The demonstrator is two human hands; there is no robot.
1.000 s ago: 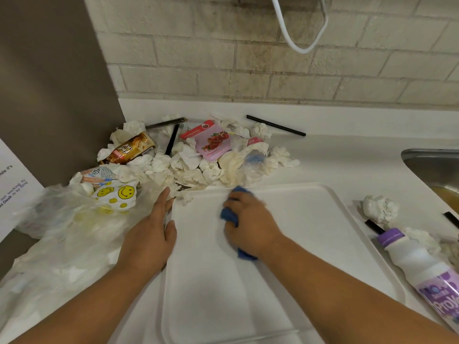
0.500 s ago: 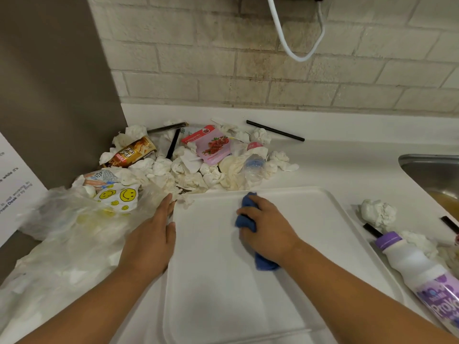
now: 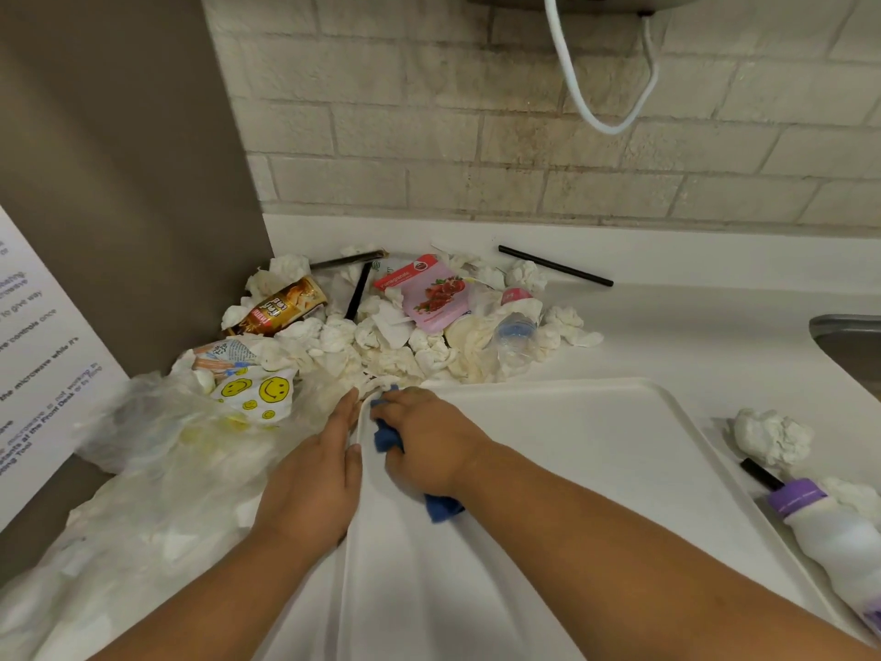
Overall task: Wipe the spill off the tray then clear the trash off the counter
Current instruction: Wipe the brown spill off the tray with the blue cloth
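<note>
A white tray (image 3: pixel 596 450) lies on the white counter (image 3: pixel 691 326). My right hand (image 3: pixel 429 446) grips a blue cloth (image 3: pixel 441 505) and holds it against the tray's far left corner. My left hand (image 3: pixel 314 479) rests flat along the tray's left rim, fingers straight. Behind the tray sits a heap of trash (image 3: pixel 381 336): crumpled tissues, a brown wrapper (image 3: pixel 281 307), a pink pomegranate pouch (image 3: pixel 431 298), a crushed clear bottle (image 3: pixel 515 336) and black straws (image 3: pixel 555 265).
A clear plastic bag (image 3: pixel 143 469) with a smiley-face wrapper (image 3: pixel 257 393) lies left of the tray. Right of the tray are a crumpled tissue (image 3: pixel 772 436), a white bottle with a purple cap (image 3: pixel 829 531) and a sink edge (image 3: pixel 848 326). A brown panel stands on the left.
My right hand has slid the blue cloth leftward and away from me, from the tray's middle to its far left corner. My left hand stays on the left rim.
</note>
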